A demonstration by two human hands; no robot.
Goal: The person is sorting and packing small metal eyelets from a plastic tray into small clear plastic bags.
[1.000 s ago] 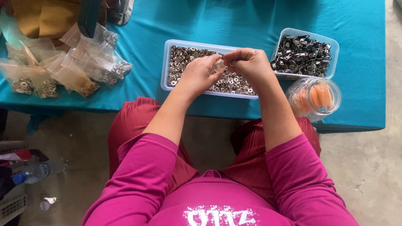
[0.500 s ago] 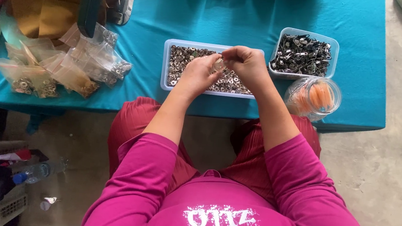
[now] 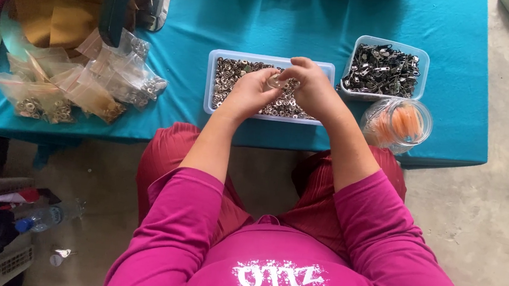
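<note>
Head camera looks down on the left hand (image 3: pixel 248 91) and right hand (image 3: pixel 311 87) pinching one small silvery ring (image 3: pixel 276 82) above the clear rectangular tray (image 3: pixel 211 83), which looks full of loose rings, with filled plastic bags (image 3: pixel 79 86) left of it.

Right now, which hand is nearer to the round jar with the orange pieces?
Right. The right hand is over the tray of silver rings, just left of the round jar; the left hand lies further left over that tray.
</note>
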